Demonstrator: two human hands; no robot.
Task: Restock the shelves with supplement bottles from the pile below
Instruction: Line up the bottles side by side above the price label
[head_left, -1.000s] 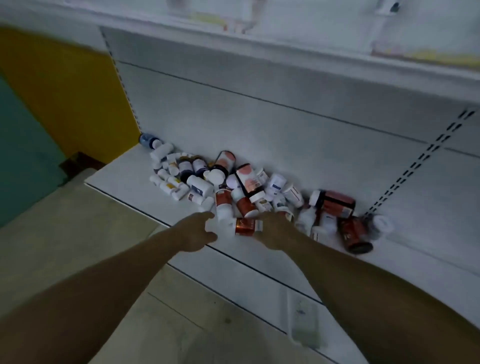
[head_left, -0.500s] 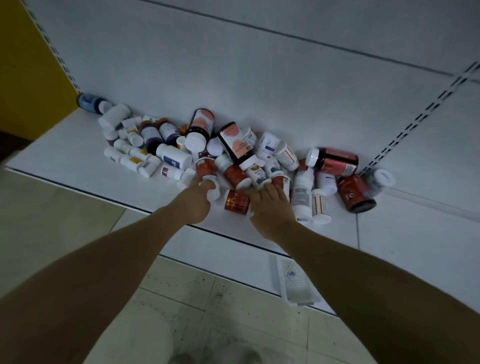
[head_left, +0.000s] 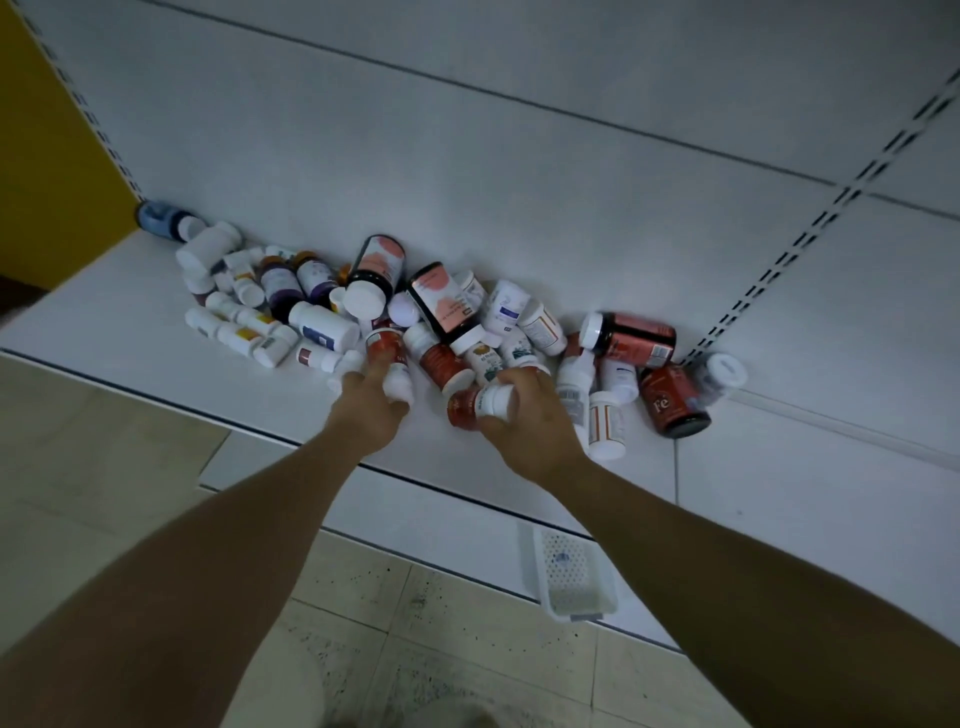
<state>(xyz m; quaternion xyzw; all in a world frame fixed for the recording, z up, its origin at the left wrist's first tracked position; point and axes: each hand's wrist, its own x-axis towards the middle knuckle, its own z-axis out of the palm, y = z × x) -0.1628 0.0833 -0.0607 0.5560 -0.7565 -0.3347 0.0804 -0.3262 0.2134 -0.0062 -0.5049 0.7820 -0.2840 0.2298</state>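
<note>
A pile of supplement bottles lies on its side against the back panel of the white bottom shelf. My left hand reaches into the pile's front edge, its fingers around a red-brown bottle with a white cap. My right hand grips a small red bottle with a white cap, lying sideways at the front of the pile. Both forearms stretch in from the bottom of the view.
A dark red bottle marked Fe and a white bottle lie right of my right hand. A blue bottle sits at the far left by the yellow wall. A white perforated tray hangs at the plinth above the tiled floor.
The view dropped from the upper shelf edge down onto the pile. Both hands moved forward into the bottles, and my right hand closed around the small red bottle that lay between them.
</note>
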